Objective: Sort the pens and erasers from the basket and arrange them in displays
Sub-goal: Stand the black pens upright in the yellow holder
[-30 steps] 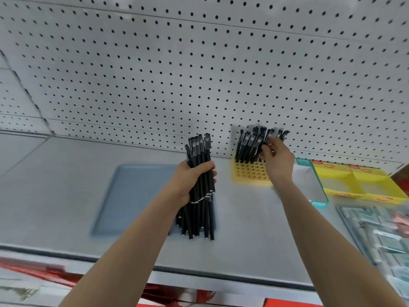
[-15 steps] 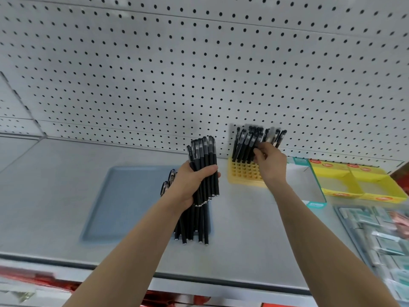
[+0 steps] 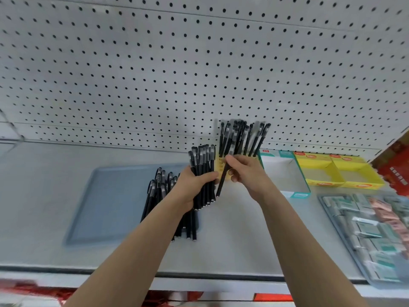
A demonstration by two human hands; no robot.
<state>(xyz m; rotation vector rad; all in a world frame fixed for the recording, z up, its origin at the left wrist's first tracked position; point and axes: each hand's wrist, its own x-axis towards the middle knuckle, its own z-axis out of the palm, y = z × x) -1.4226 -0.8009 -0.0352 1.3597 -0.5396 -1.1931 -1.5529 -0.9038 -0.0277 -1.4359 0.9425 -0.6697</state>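
My left hand (image 3: 192, 187) grips a bundle of black pens (image 3: 202, 165) upright above the shelf. Right beside it, my right hand (image 3: 245, 173) pinches a single black pen (image 3: 222, 181) that slants down in front of the yellow pen holder (image 3: 218, 166). Several black pens (image 3: 242, 138) stand in that holder against the pegboard. More black pens (image 3: 159, 191) lie on the grey tray (image 3: 106, 202) under my left forearm.
A teal-rimmed white box (image 3: 285, 173) sits right of the holder, then a yellow divided display box (image 3: 336, 171). A clear tray of wrapped erasers (image 3: 371, 233) lies at the right. The shelf's front edge (image 3: 199, 278) runs below my arms.
My right hand has come back from the holder to the bundle and now pinches one pen. The pile on the grey tray has come into view; the camera shifted slightly.
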